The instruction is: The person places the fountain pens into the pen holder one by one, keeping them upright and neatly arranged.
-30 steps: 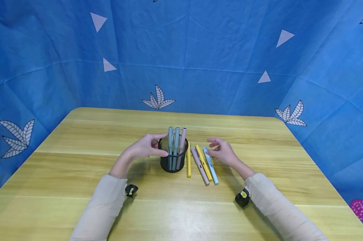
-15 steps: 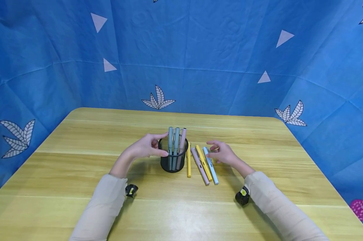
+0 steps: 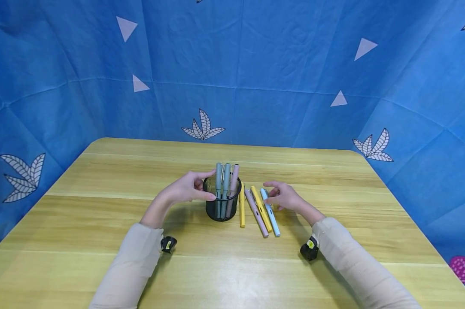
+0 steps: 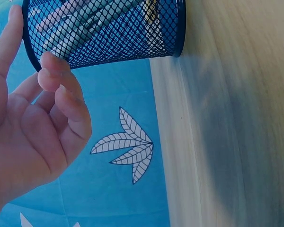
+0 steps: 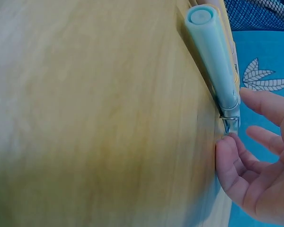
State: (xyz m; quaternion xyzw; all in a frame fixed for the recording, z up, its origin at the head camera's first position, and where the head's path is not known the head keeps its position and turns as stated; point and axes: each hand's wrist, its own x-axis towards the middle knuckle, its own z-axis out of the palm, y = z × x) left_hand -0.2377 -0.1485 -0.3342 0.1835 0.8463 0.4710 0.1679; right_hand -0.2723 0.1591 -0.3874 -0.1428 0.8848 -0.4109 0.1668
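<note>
In the head view, my left hand (image 3: 183,188) grips the rim of a black mesh pen holder (image 3: 211,209), forefinger at the far side and thumb at the near side. Two grey-green pens (image 3: 226,176) and a lilac pen (image 3: 235,174) stand in it. My right hand (image 3: 286,197) is over a light blue pen (image 3: 272,218) on the table, thumb at the pen and the other fingers loosely bent. The right wrist view has the thumb and fingers of this hand (image 5: 270,165) close to the blue pen (image 5: 213,56); whether they touch it I cannot tell.
Left of the light blue pen lie a yellow pen (image 3: 261,209) and a lilac pen (image 3: 257,214). Another yellow pen (image 3: 242,212) lies beside the holder. The wooden table (image 3: 232,266) ends at a blue patterned cloth (image 3: 271,116) behind.
My right hand has shifted very slightly left over the light blue pen. The left hand, the pen holder and the pens stay where they were.
</note>
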